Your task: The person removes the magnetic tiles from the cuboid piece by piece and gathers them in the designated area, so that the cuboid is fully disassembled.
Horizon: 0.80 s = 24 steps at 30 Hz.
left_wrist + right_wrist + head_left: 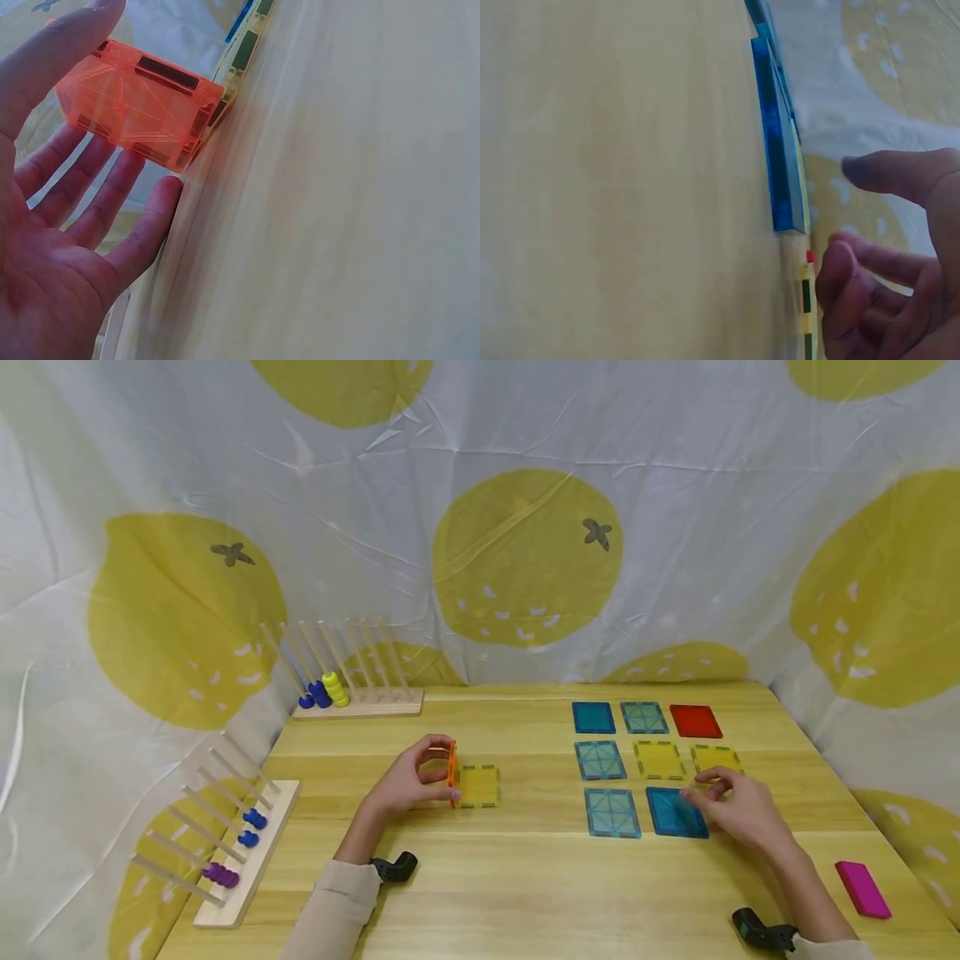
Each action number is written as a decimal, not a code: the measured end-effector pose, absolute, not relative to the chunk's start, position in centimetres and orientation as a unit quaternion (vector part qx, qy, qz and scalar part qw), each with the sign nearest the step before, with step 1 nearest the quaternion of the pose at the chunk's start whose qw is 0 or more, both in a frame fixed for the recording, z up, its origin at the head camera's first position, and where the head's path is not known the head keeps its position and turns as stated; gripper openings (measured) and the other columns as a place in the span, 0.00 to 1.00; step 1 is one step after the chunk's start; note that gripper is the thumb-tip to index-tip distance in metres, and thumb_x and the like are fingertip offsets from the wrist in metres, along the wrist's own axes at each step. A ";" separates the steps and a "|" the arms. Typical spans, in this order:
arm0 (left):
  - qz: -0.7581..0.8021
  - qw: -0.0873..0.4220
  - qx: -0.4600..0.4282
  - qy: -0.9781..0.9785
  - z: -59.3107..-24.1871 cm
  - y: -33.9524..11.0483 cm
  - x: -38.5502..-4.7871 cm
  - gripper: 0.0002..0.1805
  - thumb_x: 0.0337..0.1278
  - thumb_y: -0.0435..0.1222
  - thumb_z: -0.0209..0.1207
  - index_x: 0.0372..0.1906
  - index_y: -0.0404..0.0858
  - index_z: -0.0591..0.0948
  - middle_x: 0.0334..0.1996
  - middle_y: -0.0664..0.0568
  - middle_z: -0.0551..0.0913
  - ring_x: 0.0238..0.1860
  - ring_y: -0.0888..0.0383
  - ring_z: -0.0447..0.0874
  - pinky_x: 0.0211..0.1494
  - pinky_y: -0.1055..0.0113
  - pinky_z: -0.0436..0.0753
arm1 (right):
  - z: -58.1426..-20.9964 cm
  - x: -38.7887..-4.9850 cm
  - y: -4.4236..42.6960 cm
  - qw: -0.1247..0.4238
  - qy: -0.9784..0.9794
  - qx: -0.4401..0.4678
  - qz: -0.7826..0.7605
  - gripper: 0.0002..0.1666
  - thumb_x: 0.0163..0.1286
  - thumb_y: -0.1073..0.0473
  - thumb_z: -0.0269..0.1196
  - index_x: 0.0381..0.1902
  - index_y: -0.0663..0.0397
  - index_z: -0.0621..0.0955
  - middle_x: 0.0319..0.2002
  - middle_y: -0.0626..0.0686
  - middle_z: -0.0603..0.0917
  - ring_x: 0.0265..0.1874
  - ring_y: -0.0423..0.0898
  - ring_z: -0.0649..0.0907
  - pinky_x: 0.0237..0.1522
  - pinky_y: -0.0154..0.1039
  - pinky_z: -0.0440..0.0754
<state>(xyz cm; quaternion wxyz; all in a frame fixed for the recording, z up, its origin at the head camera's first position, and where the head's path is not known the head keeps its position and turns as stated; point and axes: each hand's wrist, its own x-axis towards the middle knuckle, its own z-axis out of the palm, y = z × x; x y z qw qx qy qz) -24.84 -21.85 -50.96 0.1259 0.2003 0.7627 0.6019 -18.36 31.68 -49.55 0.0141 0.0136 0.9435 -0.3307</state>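
In the head view my left hand (pixel 401 782) holds an orange magnetic tile (pixel 452 777) upright between thumb and fingers. The left wrist view shows this orange tile (pixel 135 101) tipped on edge, its corner meeting a flat tile's edge. Just right of it, a yellow magnetic tile (pixel 480 787) lies flat on the table. My right hand (pixel 742 807) hovers at the right side of a dark blue magnetic tile (pixel 667 814). From the right wrist, thumb and loosely bent fingers stand apart with nothing between them, beside the blue tile (pixel 776 142).
Around the dark blue tile lie several flat tiles, among them a light blue tile (pixel 612 812), a yellow tile (pixel 658 760) and a red tile (pixel 696 722). A magenta block (pixel 862 889) sits at far right. Wooden peg stands with beads occupy the left side (pixel 258 860) and back left.
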 end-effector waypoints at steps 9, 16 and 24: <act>0.597 0.140 0.229 0.756 -50.9 -22.4 -24.9 0.50 0.50 0.32 0.78 0.76 0.35 0.63 0.74 0.37 0.66 0.74 0.42 0.67 0.71 0.50 0.77 | -48.1 -20.1 30.6 -0.068 0.931 -0.029 -0.359 0.36 0.69 0.42 0.70 0.63 0.61 0.78 0.44 0.60 0.82 0.36 0.52 0.85 0.30 0.32 0.82; 0.596 0.143 0.238 0.753 -51.2 -22.6 -24.8 0.48 0.53 0.33 0.76 0.77 0.35 0.63 0.74 0.37 0.65 0.74 0.40 0.67 0.70 0.50 0.77 | -47.1 -21.6 28.1 -0.057 0.918 -0.093 -0.382 0.38 0.67 0.43 0.72 0.67 0.56 0.75 0.58 0.63 0.80 0.50 0.59 0.82 0.41 0.33 0.84; 0.605 0.122 0.246 0.747 -51.1 -22.6 -24.9 0.46 0.53 0.31 0.76 0.75 0.34 0.64 0.74 0.34 0.65 0.73 0.39 0.68 0.67 0.49 0.80 | -46.7 -23.6 23.4 -0.026 0.894 -0.178 -0.410 0.39 0.66 0.47 0.74 0.69 0.54 0.75 0.63 0.61 0.79 0.53 0.60 0.80 0.49 0.47 0.86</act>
